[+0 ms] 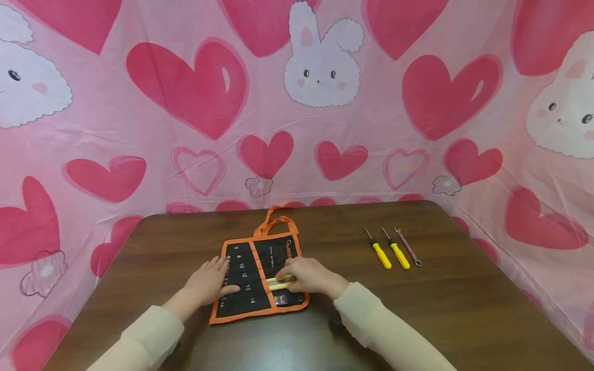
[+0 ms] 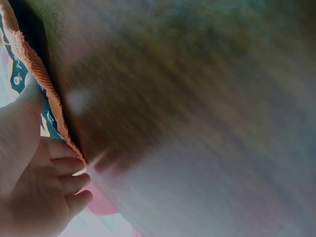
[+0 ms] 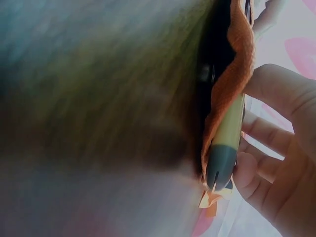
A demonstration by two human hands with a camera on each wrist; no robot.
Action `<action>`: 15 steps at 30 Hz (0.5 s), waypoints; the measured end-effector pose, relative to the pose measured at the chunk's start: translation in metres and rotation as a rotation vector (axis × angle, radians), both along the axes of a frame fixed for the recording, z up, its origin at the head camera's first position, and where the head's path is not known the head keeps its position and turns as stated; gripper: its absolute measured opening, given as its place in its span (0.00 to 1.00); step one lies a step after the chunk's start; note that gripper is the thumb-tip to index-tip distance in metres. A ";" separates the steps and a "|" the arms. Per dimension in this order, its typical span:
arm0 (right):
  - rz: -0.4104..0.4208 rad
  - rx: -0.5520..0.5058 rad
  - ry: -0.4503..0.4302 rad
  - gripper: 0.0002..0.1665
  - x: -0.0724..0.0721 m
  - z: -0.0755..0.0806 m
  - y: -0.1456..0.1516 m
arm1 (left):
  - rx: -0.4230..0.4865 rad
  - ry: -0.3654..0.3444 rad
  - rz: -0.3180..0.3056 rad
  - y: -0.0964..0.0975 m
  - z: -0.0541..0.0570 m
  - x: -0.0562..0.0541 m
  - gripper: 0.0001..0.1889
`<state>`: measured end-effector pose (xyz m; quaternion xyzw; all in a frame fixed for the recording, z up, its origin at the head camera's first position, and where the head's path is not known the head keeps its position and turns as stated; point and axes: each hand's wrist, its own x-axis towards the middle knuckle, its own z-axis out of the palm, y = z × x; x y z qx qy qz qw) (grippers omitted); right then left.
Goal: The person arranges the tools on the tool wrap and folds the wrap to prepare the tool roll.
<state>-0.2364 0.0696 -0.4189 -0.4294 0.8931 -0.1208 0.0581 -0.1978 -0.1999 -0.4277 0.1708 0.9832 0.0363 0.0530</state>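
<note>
Orange-trimmed black fabric, and here's the head view: the tool pouch (image 1: pixel 234 306) lies on the bench (image 1: pixel 464 314), the yellow-handled tool (image 1: pixel 278 287) across its right side, long axis pointing at the right hand (image 1: pixel 310 275), the nearer one, which pinches it. The left hand (image 1: pixel 209 281) rests spread over the far-left edge; two screwdrivers (image 1: pixel 381 256) (image 1: pixel 400 256) and a wrench (image 1: pixel 408 247) lie well apart, off right. Left wrist: thumb on the pouch, fingers loose. Right wrist: trim partly hides the yellow handle, curled fingers beside it.
</note>
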 end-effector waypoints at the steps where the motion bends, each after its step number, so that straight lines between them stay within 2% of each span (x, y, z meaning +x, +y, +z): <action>1: -0.008 -0.001 -0.012 0.17 0.000 0.000 0.001 | 0.001 0.000 -0.001 0.000 0.000 0.000 0.44; 8: -0.089 -0.007 -0.095 0.25 -0.003 -0.002 0.018 | 0.008 -0.006 -0.005 0.000 -0.001 -0.001 0.44; 15: -0.111 -0.013 -0.154 0.24 -0.003 0.001 0.029 | 0.002 -0.001 -0.004 -0.002 -0.003 -0.003 0.44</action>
